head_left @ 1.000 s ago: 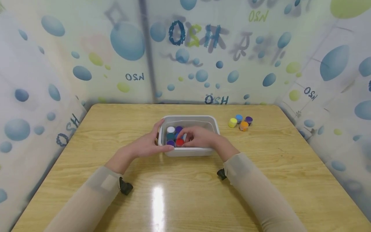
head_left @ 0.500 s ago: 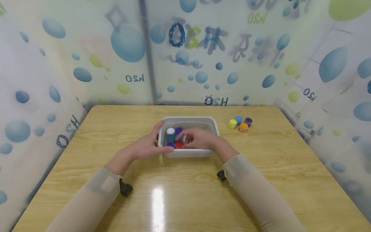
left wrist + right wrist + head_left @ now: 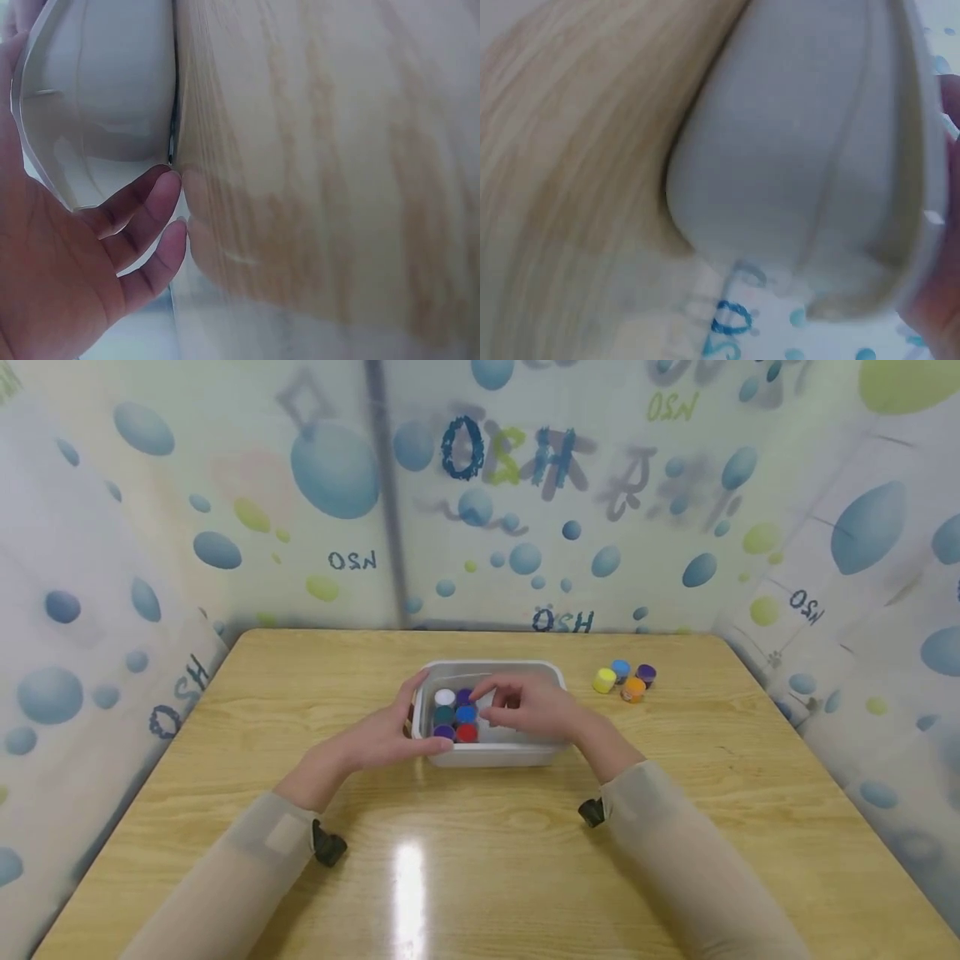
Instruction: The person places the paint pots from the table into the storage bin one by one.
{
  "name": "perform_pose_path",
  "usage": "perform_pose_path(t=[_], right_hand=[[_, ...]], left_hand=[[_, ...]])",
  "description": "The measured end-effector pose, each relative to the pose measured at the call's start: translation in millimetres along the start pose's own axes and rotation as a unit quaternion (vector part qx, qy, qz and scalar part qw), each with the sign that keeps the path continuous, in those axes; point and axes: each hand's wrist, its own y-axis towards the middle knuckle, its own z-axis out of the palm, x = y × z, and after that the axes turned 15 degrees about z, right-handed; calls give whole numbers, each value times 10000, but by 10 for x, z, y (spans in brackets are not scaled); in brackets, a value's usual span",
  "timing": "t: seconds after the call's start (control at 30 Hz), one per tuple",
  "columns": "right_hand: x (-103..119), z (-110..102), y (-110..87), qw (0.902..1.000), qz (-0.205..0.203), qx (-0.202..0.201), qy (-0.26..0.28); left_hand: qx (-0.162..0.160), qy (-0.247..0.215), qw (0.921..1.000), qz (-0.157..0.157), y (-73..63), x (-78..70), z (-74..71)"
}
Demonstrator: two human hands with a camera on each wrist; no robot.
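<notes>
My left hand [image 3: 386, 727] grips the left end of a grey-white plastic tub [image 3: 487, 755], its thumb along the near rim and its forefinger at the far left corner. In the left wrist view, several fingers [image 3: 154, 206] bend against the tub's outer wall [image 3: 112, 82]. Inside, at the left, small pots stand in two columns: white [image 3: 445, 697], dark teal [image 3: 443, 715], purple [image 3: 444, 732], another purple [image 3: 465, 697], blue [image 3: 466, 714] and red [image 3: 467, 732]. Over the tub's right half is my right hand [image 3: 536, 706], fingers loosely bent, with nothing seen between them.
Outside the tub, at the table's back right, stand a yellow pot [image 3: 604, 680], a blue pot [image 3: 620, 670], a purple pot [image 3: 646, 674] and an orange pot [image 3: 633, 689]. Patterned walls rise beyond the wooden table [image 3: 480, 843].
My right hand has lifted off the red and blue pots and moved right, uncovering them. The left hand keeps its place on the tub.
</notes>
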Motion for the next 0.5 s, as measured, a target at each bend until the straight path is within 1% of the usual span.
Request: perform_pose_path(t=[0.13,0.27,0.4,0.5], right_hand=[[-48,-168,-170,9992,-108,-310,225],[-161,-345,-373,9975,172,-562,388],[-398,-469,-554,9955,341,-736,491],[-604,-548,-687,9933,467,-904,554]], left_hand=[[-11,144,9998,-113,18,2,-14],[-9,280,9994,-178,30,-22,-44],[70,287,9993,-215,14,-30,-30],[66,234,9994,-237,-3,-37,-10]])
